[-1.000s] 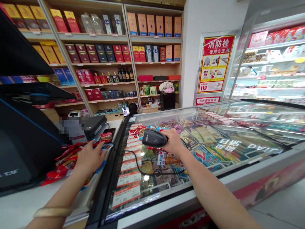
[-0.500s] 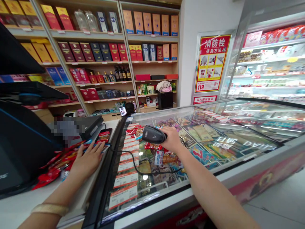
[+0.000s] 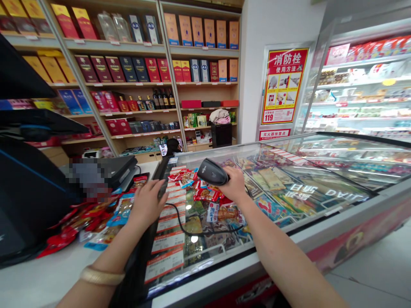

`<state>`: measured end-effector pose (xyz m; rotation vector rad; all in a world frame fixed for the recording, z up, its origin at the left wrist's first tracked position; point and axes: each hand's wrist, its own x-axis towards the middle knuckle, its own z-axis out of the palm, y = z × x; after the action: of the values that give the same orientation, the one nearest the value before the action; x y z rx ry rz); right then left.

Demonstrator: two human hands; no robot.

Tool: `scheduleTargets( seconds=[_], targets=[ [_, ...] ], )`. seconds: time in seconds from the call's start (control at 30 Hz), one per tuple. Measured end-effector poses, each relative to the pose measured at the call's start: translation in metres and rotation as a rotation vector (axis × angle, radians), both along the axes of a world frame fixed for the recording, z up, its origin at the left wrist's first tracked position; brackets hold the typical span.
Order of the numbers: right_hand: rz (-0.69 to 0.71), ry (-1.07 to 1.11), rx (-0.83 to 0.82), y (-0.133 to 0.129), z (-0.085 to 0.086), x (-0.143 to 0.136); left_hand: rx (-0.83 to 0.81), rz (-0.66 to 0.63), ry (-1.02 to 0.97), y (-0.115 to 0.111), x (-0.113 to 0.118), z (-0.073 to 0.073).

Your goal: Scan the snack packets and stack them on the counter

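Observation:
My right hand (image 3: 235, 184) grips a black barcode scanner (image 3: 210, 172) above the glass lid of a chest freezer. From the scanner a black cable (image 3: 201, 234) loops over the glass. Beneath and beside it lie several small red packaged snacks (image 3: 207, 194), along with a larger snack packet (image 3: 226, 213). My left hand (image 3: 148, 204) reaches over the edge between counter and freezer, fingers stretched out, with no object visible in it. A pile of red and blue snack packets (image 3: 86, 218) lies on the white counter, just left of that hand and partly behind the forearm.
A black checkout terminal (image 3: 28, 201) stands on the counter (image 3: 28, 282) at left. Price labels (image 3: 165, 244) line the near left side of the freezer glass (image 3: 202, 252). Shelves of boxed bottles (image 3: 135, 68) fill the back wall. Part of a person's head (image 3: 174, 146) shows behind the freezer.
My left hand has moved right, off the counter packets to the freezer edge, uncovering blue-edged packets. The scanner in my right hand has shifted slightly right and up.

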<state>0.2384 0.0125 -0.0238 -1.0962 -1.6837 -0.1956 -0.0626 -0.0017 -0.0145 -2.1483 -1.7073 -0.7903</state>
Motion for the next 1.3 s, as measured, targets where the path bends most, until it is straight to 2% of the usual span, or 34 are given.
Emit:
scheduleTargets(
  seconds=[0.07,0.13,0.23,0.3,0.37,0.47,0.7,0.8,0.93,1.0,1.07,1.2,1.3],
  targets=[
    [-0.025,0.022,-0.001,0.001,-0.001,0.001,-0.049,-0.141,-0.091,0.006,0.027,-0.001],
    [-0.038,0.025,-0.007,0.002,-0.002,0.002,-0.138,-0.265,-0.100,0.010,0.056,-0.004],
    [-0.038,-0.009,-0.027,0.004,-0.003,0.003,-0.267,-0.331,-0.035,0.014,0.091,-0.015],
    [-0.036,-0.036,-0.047,0.005,-0.003,0.003,-0.284,-0.348,-0.016,0.016,0.104,-0.024],
    [-0.042,-0.048,-0.063,0.004,-0.002,0.003,-0.259,-0.364,-0.023,0.018,0.107,-0.033],
    [-0.053,-0.048,-0.074,0.003,-0.001,0.002,-0.233,-0.395,-0.054,0.019,0.100,-0.041],
    [-0.057,-0.064,-0.050,0.000,-0.002,0.000,-0.208,-0.442,-0.200,0.017,0.082,-0.037],
    [-0.071,-0.074,-0.056,0.000,-0.003,0.000,-0.188,-0.433,-0.506,0.020,0.079,-0.033],
    [-0.057,-0.076,-0.055,0.000,-0.003,0.001,-0.221,-0.370,-1.270,0.018,0.074,-0.022],
    [-0.039,-0.074,-0.047,-0.001,-0.003,0.001,-0.321,-0.414,-1.672,0.015,0.071,-0.013],
    [-0.014,-0.079,-0.038,-0.002,-0.002,0.001,-0.429,-0.481,-1.953,0.012,0.067,-0.005],
    [0.054,-0.101,-0.027,-0.004,0.000,-0.001,-0.512,-0.513,-2.248,0.007,0.063,0.006],
    [0.138,-0.124,-0.026,-0.005,0.000,-0.004,-0.547,-0.557,-2.365,0.006,0.061,0.007]
  ],
)
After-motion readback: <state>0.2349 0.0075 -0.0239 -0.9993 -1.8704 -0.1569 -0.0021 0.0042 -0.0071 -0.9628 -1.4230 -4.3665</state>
